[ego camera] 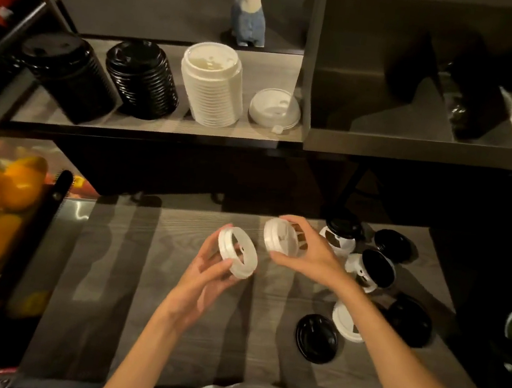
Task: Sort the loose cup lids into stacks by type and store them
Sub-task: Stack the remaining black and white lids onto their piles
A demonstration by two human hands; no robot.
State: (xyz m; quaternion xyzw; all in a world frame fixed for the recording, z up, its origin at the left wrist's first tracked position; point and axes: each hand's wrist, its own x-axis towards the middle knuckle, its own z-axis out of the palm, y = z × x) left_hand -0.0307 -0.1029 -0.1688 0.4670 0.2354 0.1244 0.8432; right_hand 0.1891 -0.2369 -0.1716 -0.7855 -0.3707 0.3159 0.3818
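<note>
Left hand [202, 271] grip holding one white lid [237, 252], right hand [308, 253] grip another [281, 237], three shelf stacks [212, 84].

Dim light is falling on a grey wood-grain surface [146, 277]; a matching grey shelf [146, 124] is sitting at twelve o'clock.

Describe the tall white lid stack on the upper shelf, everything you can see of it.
The tall white lid stack is a column of many nested lids, apparently matte white plastic, their rims showing as fine ridges down its side. The top lid shows a recessed centre with a small hole. It stands on the wooden shelf, leaning slightly, between a black ribbed stack and a single white lid. No hand touches it.
</note>
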